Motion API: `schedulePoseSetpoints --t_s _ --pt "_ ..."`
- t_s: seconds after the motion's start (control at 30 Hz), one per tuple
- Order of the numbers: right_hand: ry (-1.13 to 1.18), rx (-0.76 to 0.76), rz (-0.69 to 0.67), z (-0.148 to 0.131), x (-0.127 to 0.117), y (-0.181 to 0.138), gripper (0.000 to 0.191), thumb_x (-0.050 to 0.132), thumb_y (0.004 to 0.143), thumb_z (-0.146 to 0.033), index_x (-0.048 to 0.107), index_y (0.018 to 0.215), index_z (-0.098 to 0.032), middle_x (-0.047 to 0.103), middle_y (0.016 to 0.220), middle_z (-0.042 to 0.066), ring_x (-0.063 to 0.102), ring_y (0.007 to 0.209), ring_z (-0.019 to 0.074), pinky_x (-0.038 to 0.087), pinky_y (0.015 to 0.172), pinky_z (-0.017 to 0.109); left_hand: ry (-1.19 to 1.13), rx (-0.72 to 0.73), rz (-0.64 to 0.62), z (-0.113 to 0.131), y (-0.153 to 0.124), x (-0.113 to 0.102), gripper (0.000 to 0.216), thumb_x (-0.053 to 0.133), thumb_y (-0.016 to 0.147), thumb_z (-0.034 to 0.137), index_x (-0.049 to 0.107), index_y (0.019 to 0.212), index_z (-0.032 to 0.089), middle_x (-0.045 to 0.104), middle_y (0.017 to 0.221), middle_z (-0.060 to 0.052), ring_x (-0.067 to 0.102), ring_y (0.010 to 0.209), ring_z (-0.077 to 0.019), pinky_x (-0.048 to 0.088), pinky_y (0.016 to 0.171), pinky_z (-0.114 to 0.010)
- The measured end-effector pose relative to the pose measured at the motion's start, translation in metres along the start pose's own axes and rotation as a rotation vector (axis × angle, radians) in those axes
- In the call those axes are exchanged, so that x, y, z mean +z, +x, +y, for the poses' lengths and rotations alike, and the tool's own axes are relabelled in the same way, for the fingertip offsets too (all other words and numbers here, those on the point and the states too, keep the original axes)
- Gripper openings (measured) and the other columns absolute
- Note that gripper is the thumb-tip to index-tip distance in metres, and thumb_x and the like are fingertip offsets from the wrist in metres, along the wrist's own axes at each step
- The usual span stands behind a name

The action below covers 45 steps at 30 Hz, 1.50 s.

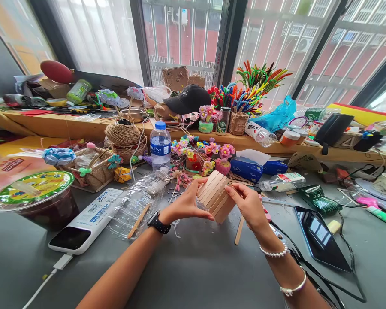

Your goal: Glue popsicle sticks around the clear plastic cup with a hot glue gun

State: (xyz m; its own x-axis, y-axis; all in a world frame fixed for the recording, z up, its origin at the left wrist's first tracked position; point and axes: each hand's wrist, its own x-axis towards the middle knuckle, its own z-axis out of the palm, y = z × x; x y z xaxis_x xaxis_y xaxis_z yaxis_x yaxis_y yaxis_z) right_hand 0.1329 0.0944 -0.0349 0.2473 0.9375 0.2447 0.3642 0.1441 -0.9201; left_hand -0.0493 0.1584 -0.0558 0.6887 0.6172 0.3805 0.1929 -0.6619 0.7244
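Note:
A small box-like piece made of wooden craft sticks (212, 189) is held up over the grey desk, its sticks lying side by side. My left hand (187, 203) grips it from the left, thumb along the lower edge and fingers behind. At its right side, my right hand (247, 205) has thumb and fingertips closed on the edge of the sticks. A loose craft stick (239, 231) lies on the desk below my right hand. Another craft stick (139, 221) rests against a clear crumpled plastic bottle (133, 204) to the left.
To the left are a lidded cup (48, 201) and a white power bank (83, 221) with a cable. A water bottle (160, 148) and pipe-cleaner flowers (199, 150) stand behind. A phone (321, 236), cables and a glue gun's red part (266, 212), partly hidden, lie right.

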Motion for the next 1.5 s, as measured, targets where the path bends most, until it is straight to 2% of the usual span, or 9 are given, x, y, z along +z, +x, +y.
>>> schedulePoseSetpoints --t_s 0.33,0.53,0.73,0.9,1.03,1.1,1.23,1.37,1.5 --pt "-0.074 -0.064 -0.116 -0.007 -0.01 0.002 0.029 0.052 0.073 -0.045 0.058 0.07 -0.017 0.06 0.076 0.003 0.052 0.071 0.0148 0.039 0.063 0.025 -0.013 0.068 0.015 0.0 0.001 0.0 0.107 0.075 0.051 0.042 0.009 0.133 0.023 0.019 0.139 -0.015 0.022 0.127 -0.0305 0.02 0.104 -0.046" --pt "-0.085 -0.116 -0.104 -0.005 -0.01 0.003 0.027 0.052 0.074 -0.043 0.06 0.071 -0.017 0.06 0.077 0.004 0.053 0.072 0.0156 0.04 0.064 0.026 0.052 0.085 -0.001 -0.003 0.001 -0.001 0.109 0.075 0.052 0.043 0.006 0.134 0.023 0.015 0.14 -0.015 0.019 0.128 -0.0303 0.019 0.105 -0.045" --pt "-0.218 -0.316 -0.128 -0.008 -0.005 0.0 0.017 0.052 0.077 -0.033 0.06 0.072 -0.019 0.06 0.084 0.005 0.053 0.083 0.0175 0.042 0.073 0.029 0.168 0.071 -0.018 -0.003 0.001 0.003 0.115 0.073 0.054 0.045 -0.006 0.135 0.023 0.011 0.141 -0.015 0.014 0.129 -0.0327 0.017 0.104 -0.049" --pt "-0.359 -0.471 -0.182 -0.006 0.002 -0.004 0.01 0.052 0.078 -0.023 0.059 0.073 -0.019 0.059 0.086 0.007 0.051 0.088 0.0188 0.041 0.08 0.035 0.276 0.002 -0.061 -0.006 -0.002 0.008 0.13 0.076 0.048 0.045 -0.018 0.133 0.017 0.007 0.14 -0.022 0.01 0.129 -0.037 0.022 0.102 -0.051" --pt "-0.412 -0.505 -0.203 -0.005 0.003 -0.005 0.008 0.052 0.078 -0.022 0.059 0.073 -0.02 0.059 0.088 0.007 0.049 0.09 0.0199 0.041 0.082 0.038 0.362 0.027 -0.107 0.004 -0.005 0.0 0.127 0.077 0.047 0.042 -0.011 0.134 0.016 0.008 0.14 -0.022 0.008 0.129 -0.0376 0.021 0.102 -0.052" --pt "-0.44 -0.525 -0.234 -0.005 0.003 -0.005 0.007 0.054 0.076 -0.021 0.059 0.072 -0.019 0.058 0.09 0.007 0.049 0.092 0.0202 0.041 0.082 0.038 0.428 0.024 -0.068 0.016 -0.005 -0.006 0.121 0.077 0.049 0.038 -0.005 0.135 0.016 0.013 0.139 -0.022 0.01 0.129 -0.0361 0.021 0.102 -0.05" --pt "-0.482 -0.573 -0.284 -0.005 0.006 -0.007 0.005 0.056 0.075 -0.019 0.06 0.072 -0.018 0.058 0.095 0.008 0.047 0.096 0.021 0.04 0.084 0.039 0.517 0.1 -0.052 0.043 -0.003 -0.011 0.09 0.072 0.06 0.029 0.017 0.131 0.022 0.025 0.137 -0.015 0.021 0.127 -0.0275 0.025 0.102 -0.042" --pt "-0.498 -0.595 -0.319 -0.005 0.007 -0.008 0.005 0.056 0.074 -0.019 0.062 0.074 -0.019 0.058 0.096 0.008 0.048 0.097 0.0212 0.04 0.085 0.039 0.585 0.103 -0.072 0.05 -0.001 -0.005 0.059 0.062 0.07 0.026 0.033 0.121 0.021 0.054 0.111 -0.008 0.047 0.108 -0.0234 0.017 0.103 -0.047" --pt "-0.513 -0.574 -0.335 -0.007 0.008 -0.01 0.004 0.059 0.072 -0.018 0.062 0.072 -0.019 0.059 0.09 0.007 0.048 0.09 0.0198 0.042 0.08 0.037 0.677 0.097 -0.041 0.044 -0.002 0.007 0.044 0.055 0.074 0.026 0.039 0.115 0.02 0.062 0.084 -0.003 0.057 0.085 -0.0209 0.008 0.103 -0.051"
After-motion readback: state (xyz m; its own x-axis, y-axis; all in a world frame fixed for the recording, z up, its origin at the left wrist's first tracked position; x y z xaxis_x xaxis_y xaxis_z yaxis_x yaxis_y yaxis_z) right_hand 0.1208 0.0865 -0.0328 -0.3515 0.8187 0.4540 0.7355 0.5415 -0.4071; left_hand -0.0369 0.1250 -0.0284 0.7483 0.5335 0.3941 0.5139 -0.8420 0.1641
